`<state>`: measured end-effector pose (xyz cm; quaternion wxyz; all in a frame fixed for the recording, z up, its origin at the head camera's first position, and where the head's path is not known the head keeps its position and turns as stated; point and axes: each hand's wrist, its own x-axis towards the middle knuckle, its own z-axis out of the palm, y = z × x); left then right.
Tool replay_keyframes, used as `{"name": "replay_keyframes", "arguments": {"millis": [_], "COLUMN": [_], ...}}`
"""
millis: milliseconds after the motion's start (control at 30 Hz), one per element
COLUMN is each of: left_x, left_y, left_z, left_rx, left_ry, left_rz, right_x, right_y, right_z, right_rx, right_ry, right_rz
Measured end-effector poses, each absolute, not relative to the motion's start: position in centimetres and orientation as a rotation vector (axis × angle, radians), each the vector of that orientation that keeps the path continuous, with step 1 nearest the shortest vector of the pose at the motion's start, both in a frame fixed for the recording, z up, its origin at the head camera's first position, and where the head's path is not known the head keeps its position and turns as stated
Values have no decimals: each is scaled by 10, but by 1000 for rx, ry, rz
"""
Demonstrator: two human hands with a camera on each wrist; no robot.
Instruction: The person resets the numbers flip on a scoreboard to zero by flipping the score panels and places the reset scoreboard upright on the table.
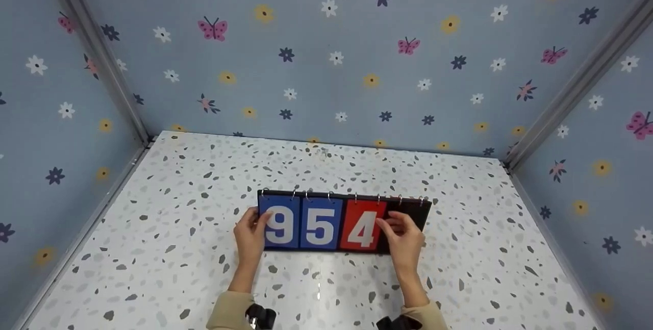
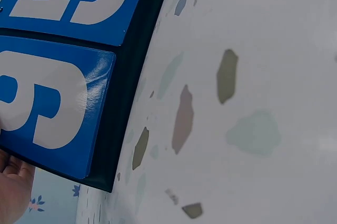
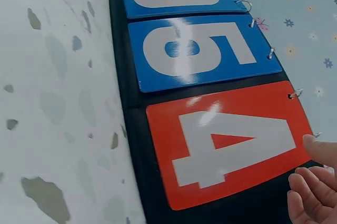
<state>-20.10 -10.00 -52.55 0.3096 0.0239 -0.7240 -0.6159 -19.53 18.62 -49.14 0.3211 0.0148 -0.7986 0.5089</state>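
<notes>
- Left hand [image 1: 250, 235]: grasping one black board [image 1: 419, 210] at its left end
- Right hand [image 1: 407, 240]: released, thumb at one red card [image 1: 362, 224], 4
- Two blue cards [image 1: 281, 223] [image 1: 321, 224]: 9, 5

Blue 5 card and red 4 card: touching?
Apart. The right wrist view shows a strip of black backing between the blue 5 card and the red 4 card.

Flip scoreboard [image 1: 417, 213] over bench [image 1: 178, 269], back wall [image 1: 326, 29] behind, side walls [image 1: 612, 177] left and right. Cards left to right: 9 card [image 1: 281, 225], 5 card [image 1: 320, 223], 4 card [image 1: 362, 225]. Rings [image 1: 307, 195] along scoreboard's far edge. Left hand [image 1: 250, 233] at scoreboard's left end; right hand [image 1: 406, 238] at 4 card's right edge.
</notes>
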Motion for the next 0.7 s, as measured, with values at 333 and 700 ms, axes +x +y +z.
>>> {"name": "replay_keyframes", "arguments": {"millis": [333,700], "left_x": [-211,-210], "left_y": [-104,-104], "left_z": [-544,-542], "left_rx": [84,81], "left_ry": [-1930,-1920], "left_rz": [-1607,-1610], "right_x": [-199,-201], "right_y": [181,182], "right_z": [-508,-511], "right_rx": [-49,-69], "right_ry": [-2166,-2218], "right_rz": [1256,1232]}}
